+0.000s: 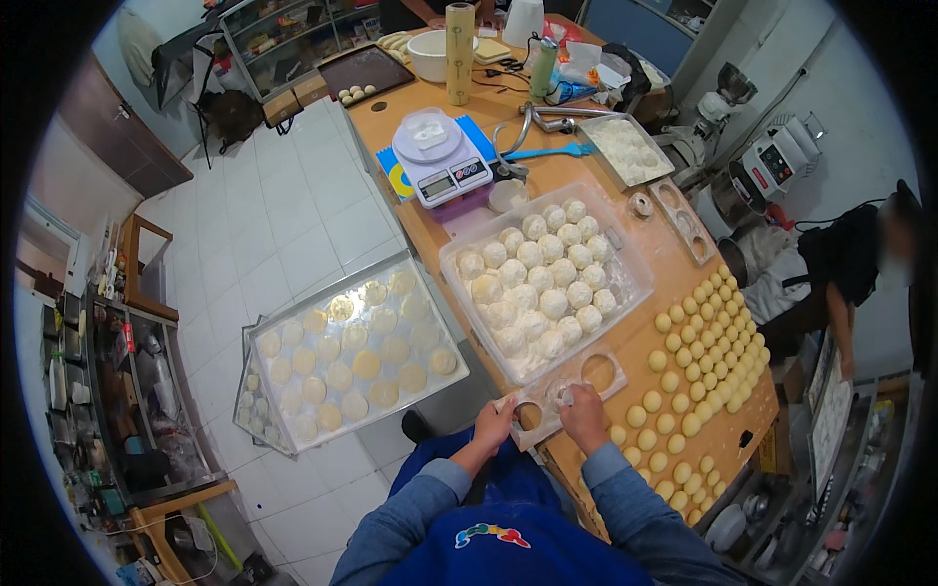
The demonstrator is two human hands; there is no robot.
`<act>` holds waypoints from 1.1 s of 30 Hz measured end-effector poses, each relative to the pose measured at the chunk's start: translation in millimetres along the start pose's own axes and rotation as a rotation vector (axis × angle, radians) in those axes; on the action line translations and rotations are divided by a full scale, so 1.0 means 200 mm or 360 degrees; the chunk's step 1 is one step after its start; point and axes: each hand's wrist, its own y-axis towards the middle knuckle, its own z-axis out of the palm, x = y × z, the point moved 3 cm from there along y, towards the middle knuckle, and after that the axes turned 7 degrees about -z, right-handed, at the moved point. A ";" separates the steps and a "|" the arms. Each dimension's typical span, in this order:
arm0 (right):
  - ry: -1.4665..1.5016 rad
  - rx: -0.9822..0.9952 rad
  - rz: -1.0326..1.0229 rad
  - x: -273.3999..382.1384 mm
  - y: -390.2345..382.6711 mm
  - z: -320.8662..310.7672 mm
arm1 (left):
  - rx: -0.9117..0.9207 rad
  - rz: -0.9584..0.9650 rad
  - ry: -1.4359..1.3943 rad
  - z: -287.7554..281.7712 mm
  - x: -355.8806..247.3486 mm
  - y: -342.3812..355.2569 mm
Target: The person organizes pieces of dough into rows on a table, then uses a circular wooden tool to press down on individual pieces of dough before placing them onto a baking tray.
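My left hand [493, 422] grips the near left end of a wooden mould [578, 377] with round holes, at the table's edge. My right hand [584, 414] is closed over the mould's middle hole, its fingers at a pale, floury lump [559, 391]; the fingers partly hide it. Just beyond the mould stands a clear plastic box [640, 278] of flour-dusted dough balls [529, 254]. To the right, many small yellow balls [692, 371] lie in rows. On the left, a metal tray [283, 430] bears flat round discs [365, 364].
Farther back stand a digital scale [442, 166], a blue brush [557, 151], a metal tray of flour [625, 146], a second wooden mould [682, 223], a roll of film [459, 54] and a dark tray [363, 73]. Another person [850, 254] is at the right.
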 end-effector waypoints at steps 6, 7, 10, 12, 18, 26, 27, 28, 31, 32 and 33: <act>0.0071 -0.0064 0.0004 0.01 0.00 -0.01 | 0.0021 0.0053 0.0000 0.01 0.02 0.02; 0.0074 -0.0081 -0.0018 0.02 0.00 -0.01 | 0.0020 0.0046 0.0001 0.01 0.04 0.02; -0.0026 -0.0071 -0.0021 0.03 -0.02 0.01 | -0.0015 0.0120 0.0003 0.01 0.05 0.02; -0.0041 -0.0051 0.0007 0.03 -0.01 0.01 | -0.0035 0.0002 0.0030 0.01 -0.02 -0.01; 0.0024 -0.0005 0.0068 0.01 0.00 -0.01 | -0.0013 0.0032 0.0056 0.00 -0.07 -0.07; 0.0039 -0.0066 0.0078 0.03 0.00 -0.01 | 0.0017 -0.0056 0.0016 0.00 -0.04 -0.04; 0.0050 -0.0047 0.0094 0.03 -0.01 -0.01 | 0.0032 -0.0111 -0.0019 0.00 -0.03 -0.04; 0.0062 -0.0027 0.0111 0.03 -0.01 -0.01 | 0.0032 -0.0112 -0.0018 0.00 -0.04 -0.04; -0.0004 -0.0099 0.0067 0.01 -0.03 0.02 | 0.0002 -0.0011 0.0149 0.00 -0.06 -0.05; -0.0004 -0.0102 0.0065 0.02 -0.02 0.01 | 0.0018 0.0002 0.0072 -0.01 -0.06 -0.04; 0.0018 -0.0087 0.0056 0.03 -0.01 0.01 | 0.0034 0.0016 -0.0005 -0.01 -0.05 -0.04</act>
